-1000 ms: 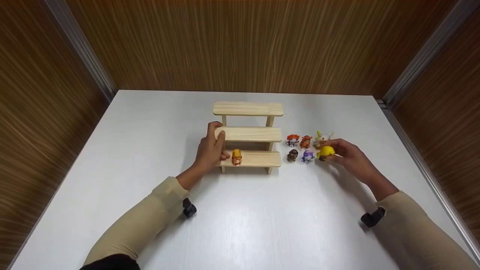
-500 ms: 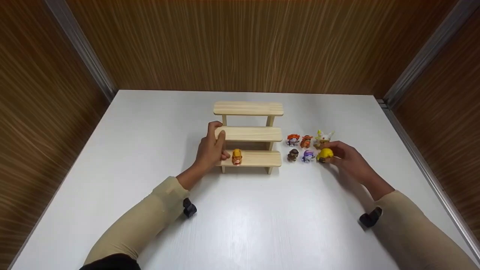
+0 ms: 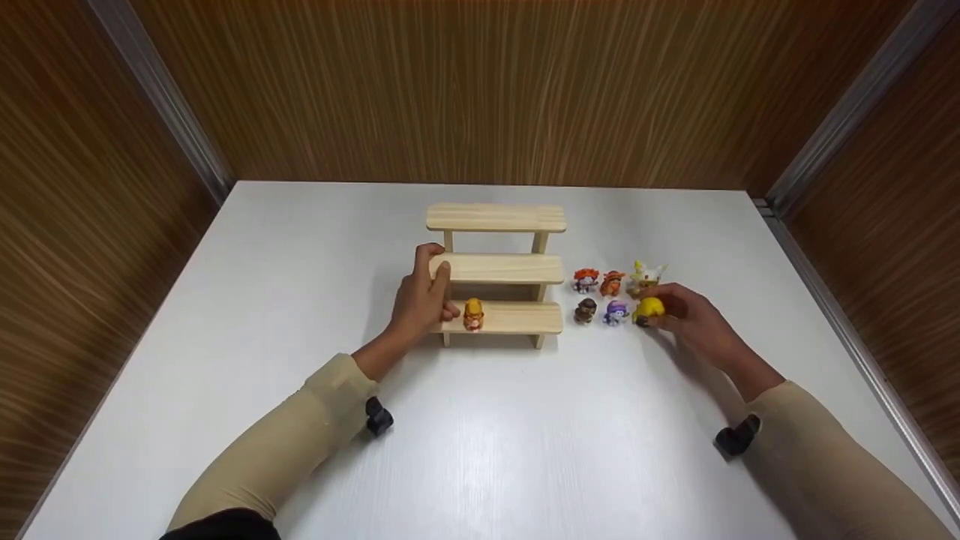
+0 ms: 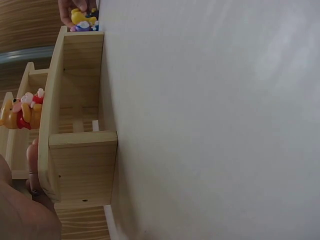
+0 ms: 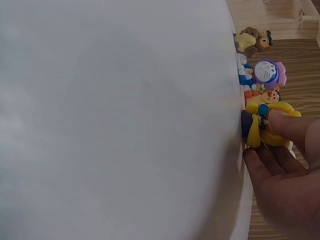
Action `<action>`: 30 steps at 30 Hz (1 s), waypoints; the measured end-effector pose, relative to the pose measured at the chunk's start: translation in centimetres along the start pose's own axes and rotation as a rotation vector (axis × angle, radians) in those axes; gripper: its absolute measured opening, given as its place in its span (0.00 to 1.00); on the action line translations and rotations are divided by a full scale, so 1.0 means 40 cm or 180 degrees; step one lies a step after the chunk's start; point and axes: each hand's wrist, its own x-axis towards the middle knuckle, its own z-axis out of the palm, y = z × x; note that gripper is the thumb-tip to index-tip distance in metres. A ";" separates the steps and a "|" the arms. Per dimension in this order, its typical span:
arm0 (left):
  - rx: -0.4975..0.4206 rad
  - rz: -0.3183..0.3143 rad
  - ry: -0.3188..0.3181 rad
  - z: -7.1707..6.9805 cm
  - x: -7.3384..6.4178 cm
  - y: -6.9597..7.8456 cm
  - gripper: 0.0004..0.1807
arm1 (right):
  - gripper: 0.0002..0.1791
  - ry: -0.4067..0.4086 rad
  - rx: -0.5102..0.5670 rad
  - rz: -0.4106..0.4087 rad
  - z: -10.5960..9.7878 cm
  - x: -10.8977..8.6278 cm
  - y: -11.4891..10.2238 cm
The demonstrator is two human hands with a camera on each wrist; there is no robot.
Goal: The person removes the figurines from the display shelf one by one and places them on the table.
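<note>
A three-tier wooden display shelf [image 3: 499, 268] stands on the white table. My left hand [image 3: 418, 300] grips its left end at the middle tier. On the bottom tier, beside those fingers, sits a Winnie-the-Pooh figurine [image 4: 24, 111] in a red shirt, with a small pink figure against it. Over on the right, my right hand [image 3: 697, 319] pinches a yellow figurine [image 5: 274, 122] between thumb and fingers, its dark base at the tabletop. Next to it is a purple-hooded cat figurine [image 5: 266, 73]. The white-and-yellow figurine [image 3: 646, 277] is right behind my right fingers, partly hidden.
A brown figurine [image 3: 586, 310] is nearest the shelf in the front row. Behind it stand a red-topped figurine [image 3: 586, 280] and an orange figurine [image 3: 612, 283]. Wood-grain panels [image 3: 487, 90] enclose the white table [image 3: 510, 435] at the back and both sides.
My right hand has shifted slightly left with the yellow figurine, bringing it closer to the purple-hooded cat. The left hand and shelf have stayed in place.
</note>
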 end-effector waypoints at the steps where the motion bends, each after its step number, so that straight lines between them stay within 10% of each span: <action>1: 0.0002 -0.0002 0.0000 0.000 0.000 0.001 0.16 | 0.22 -0.0003 -0.0006 -0.0002 0.000 0.000 0.000; 30: -0.0073 -0.0035 -0.0031 -0.001 -0.001 0.000 0.18 | 0.26 0.0118 0.0037 -0.0140 -0.028 -0.020 -0.019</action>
